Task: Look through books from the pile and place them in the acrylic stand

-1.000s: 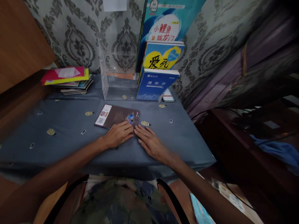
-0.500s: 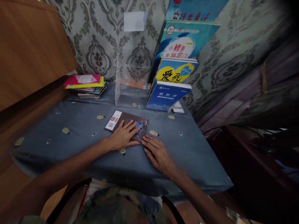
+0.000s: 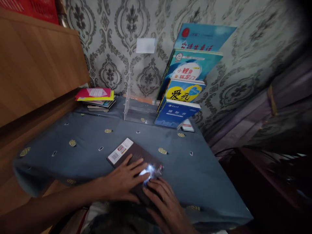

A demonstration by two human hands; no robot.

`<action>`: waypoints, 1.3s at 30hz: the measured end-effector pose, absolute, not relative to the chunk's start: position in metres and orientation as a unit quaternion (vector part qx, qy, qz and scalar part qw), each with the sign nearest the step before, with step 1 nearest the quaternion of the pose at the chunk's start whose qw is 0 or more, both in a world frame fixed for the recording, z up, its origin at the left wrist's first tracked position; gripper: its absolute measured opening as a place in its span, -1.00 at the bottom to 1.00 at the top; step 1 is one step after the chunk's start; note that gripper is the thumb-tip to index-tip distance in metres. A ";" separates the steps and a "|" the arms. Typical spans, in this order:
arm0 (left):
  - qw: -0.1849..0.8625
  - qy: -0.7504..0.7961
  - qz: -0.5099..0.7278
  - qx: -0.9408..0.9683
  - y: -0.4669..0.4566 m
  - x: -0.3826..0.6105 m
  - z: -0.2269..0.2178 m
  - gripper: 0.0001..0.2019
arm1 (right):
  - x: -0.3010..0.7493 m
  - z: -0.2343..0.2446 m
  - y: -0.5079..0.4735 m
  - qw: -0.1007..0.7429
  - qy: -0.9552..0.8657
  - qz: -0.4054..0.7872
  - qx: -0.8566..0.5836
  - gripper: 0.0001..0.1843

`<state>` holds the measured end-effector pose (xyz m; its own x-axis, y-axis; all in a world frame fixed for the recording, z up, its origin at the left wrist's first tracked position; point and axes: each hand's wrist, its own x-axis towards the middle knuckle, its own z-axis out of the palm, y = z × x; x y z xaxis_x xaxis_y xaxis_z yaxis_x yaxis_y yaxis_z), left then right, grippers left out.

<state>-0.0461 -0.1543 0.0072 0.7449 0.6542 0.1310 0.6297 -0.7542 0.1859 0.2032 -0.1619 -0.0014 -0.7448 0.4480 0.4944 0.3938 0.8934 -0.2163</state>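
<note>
A dark brown book (image 3: 140, 152) lies tilted on the cloth close to the table's front edge, with a white barcode label at its upper left and a bright glare on its cover. Across its middle my left hand (image 3: 128, 178) rests flat, fingers spread. My right hand (image 3: 164, 200) lies over the lower right part, its fingers stretched out and touching the cover. The book's near edge is partly hidden by my hands, and I cannot tell whether it passes the table edge.
Behind stands a clear acrylic rack (image 3: 126, 110) with several upright books (image 3: 179, 113) on its right side. A stack of books (image 3: 97, 97) sits at the back left beside a wooden cabinet (image 3: 44, 61). Blue-grey cloth (image 3: 87, 130) covers the table.
The brown book has slid toward my body and turned slightly, with both hands moving along on it. My right fingers have come further onto the cover. The view has tilted up.
</note>
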 end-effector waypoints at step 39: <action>0.070 0.619 0.275 0.732 -0.017 -0.076 0.005 -0.67 | 0.174 0.009 0.021 0.294 -0.771 0.126 -0.551 -0.78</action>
